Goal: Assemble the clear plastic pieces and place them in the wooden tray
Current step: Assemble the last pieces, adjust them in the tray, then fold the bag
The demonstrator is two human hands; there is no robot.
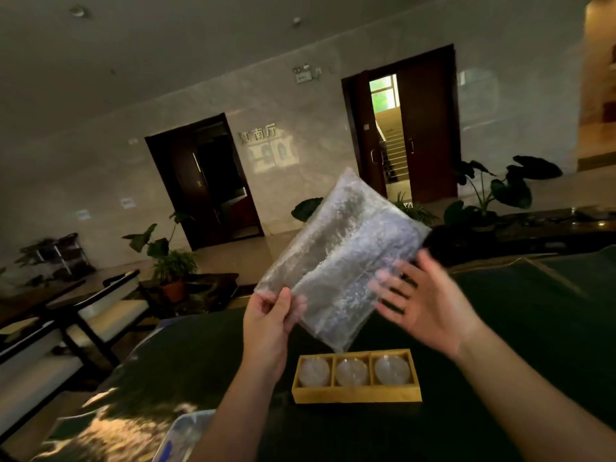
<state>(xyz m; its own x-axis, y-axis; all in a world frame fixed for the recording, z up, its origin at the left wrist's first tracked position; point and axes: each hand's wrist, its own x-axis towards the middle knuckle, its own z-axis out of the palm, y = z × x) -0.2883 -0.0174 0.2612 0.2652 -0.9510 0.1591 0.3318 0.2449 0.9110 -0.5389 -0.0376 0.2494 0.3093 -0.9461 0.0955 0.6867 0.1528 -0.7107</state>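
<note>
A wooden tray [356, 395] with three compartments lies on the dark green table. Each compartment holds a round clear plastic piece: left [315, 371], middle [352, 371], right [391, 369]. Above the tray I hold up a sheet of bubble wrap [343, 258], tilted in the air. My left hand [270, 320] pinches its lower left corner. My right hand [423, 303] is at the sheet's right edge with its fingers spread, the fingertips touching or just short of the wrap, a little blurred.
The green table [500, 378] stretches to the right and front. A pale blue-white object [186, 435] sits at the table's lower left edge. Chairs [100, 315] and potted plants [173, 261] stand to the left; doors lie beyond.
</note>
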